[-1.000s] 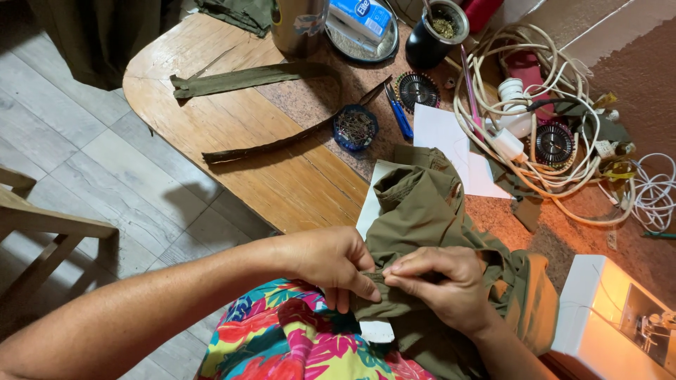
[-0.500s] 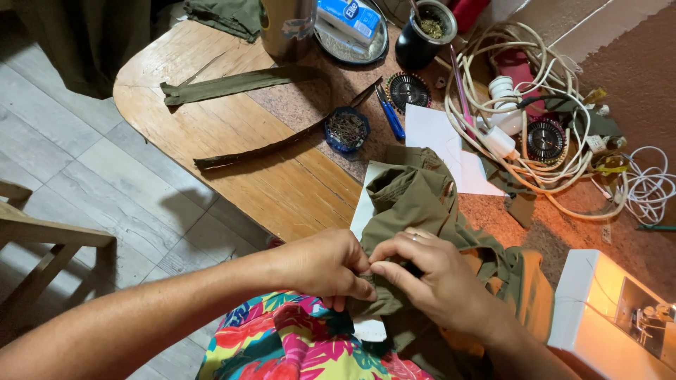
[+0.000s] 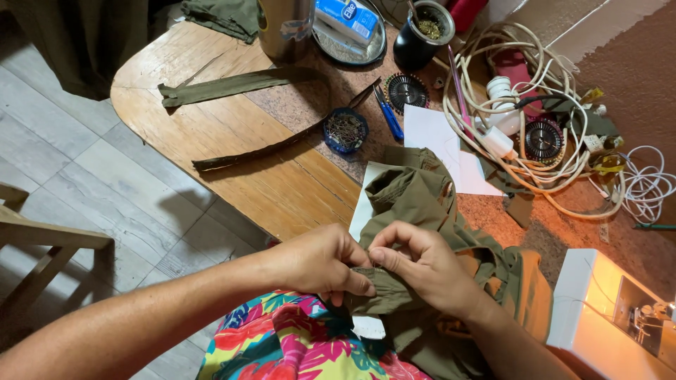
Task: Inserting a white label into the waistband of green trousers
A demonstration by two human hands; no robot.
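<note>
Low in the frame, the left hand (image 3: 320, 264) and right hand (image 3: 422, 271) pinch a fold of the olive garment (image 3: 422, 204) between fingertips over the lap, where a loosened pinch could let the fold slip open.

— What are the hands on?
— Left hand (image 3: 320, 264) and right hand (image 3: 426, 267) pinch a fold of the olive garment (image 3: 422, 211) together, fingertips touching.
— And the table?
— A blue pin dish (image 3: 346, 131) (full), cloth strips, tangled white cable (image 3: 535, 105).

head cam | looks steeply down | close over wooden table (image 3: 282, 183)
</note>
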